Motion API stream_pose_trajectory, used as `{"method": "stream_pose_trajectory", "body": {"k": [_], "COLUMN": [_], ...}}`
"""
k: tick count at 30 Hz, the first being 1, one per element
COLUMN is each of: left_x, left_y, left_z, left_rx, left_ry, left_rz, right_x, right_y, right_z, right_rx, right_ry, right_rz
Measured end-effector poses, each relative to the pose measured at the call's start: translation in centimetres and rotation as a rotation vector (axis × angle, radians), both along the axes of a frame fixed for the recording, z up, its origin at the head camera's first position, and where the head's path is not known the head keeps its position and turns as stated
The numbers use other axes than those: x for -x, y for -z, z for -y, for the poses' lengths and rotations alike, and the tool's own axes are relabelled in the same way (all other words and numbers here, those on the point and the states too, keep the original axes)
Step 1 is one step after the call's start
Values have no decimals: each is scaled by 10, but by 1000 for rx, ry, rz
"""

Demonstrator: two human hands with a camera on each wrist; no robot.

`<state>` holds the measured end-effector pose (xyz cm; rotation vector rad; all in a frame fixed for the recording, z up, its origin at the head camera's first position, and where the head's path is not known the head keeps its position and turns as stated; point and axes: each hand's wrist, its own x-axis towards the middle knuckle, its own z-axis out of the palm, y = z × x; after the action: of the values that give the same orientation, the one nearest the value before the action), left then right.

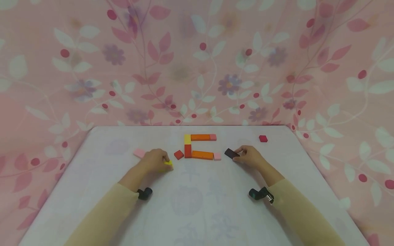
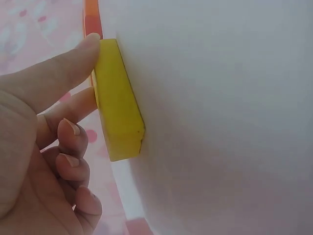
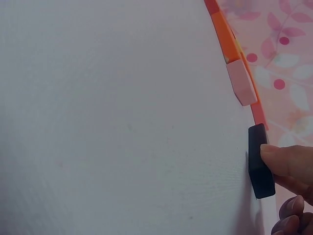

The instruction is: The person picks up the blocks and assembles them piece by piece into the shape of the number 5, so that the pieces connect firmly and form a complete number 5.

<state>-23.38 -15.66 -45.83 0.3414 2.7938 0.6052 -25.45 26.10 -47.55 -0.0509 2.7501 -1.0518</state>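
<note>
My left hand point(image 1: 154, 160) pinches a yellow block point(image 2: 115, 98) between thumb and index finger, its other fingers curled beside it. In the head view a pink block point(image 1: 140, 152) lies just left of that hand, partly hidden by it. My right hand point(image 1: 250, 156) holds a black block point(image 3: 259, 161) by thumb and finger, at a slant. Between the hands lies a three-sided row of blocks: a pale yellow block point(image 1: 187, 139) and a red block point(image 1: 188, 151) on its left side, an upper orange block point(image 1: 200, 137) and a lower orange block point(image 1: 202, 155) ending in pink blocks point(image 1: 217, 156).
A small red block point(image 1: 178, 154) lies between my left hand and the row. Another red block point(image 1: 263, 138) is at the far right of the white-covered table point(image 1: 277, 218). Flowered pink cloth point(image 1: 197, 68) rises behind the table. Dark wrist cameras point(image 1: 258, 193) hang at both sleeves.
</note>
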Motion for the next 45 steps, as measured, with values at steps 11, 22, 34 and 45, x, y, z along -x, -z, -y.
{"method": "stream_pose_trajectory", "body": {"k": [11, 22, 34, 45], "left_x": [-9, -17, -30, -33], "left_y": [7, 10, 8, 2], "left_z": [-20, -41, -61, -39], "left_rx": [-39, -32, 10, -46], "left_ry": [47, 39, 120, 84], "left_rz": [-33, 30, -68, 48], "right_x": [-15, -27, -33, -25], "right_y": [-2, -6, -4, -6], "right_z": [6, 10, 14, 3], "right_rx": [-4, -38, -62, -36], "right_ry": [-46, -81, -129, -328], "right_rz": [9, 16, -6, -83]}}
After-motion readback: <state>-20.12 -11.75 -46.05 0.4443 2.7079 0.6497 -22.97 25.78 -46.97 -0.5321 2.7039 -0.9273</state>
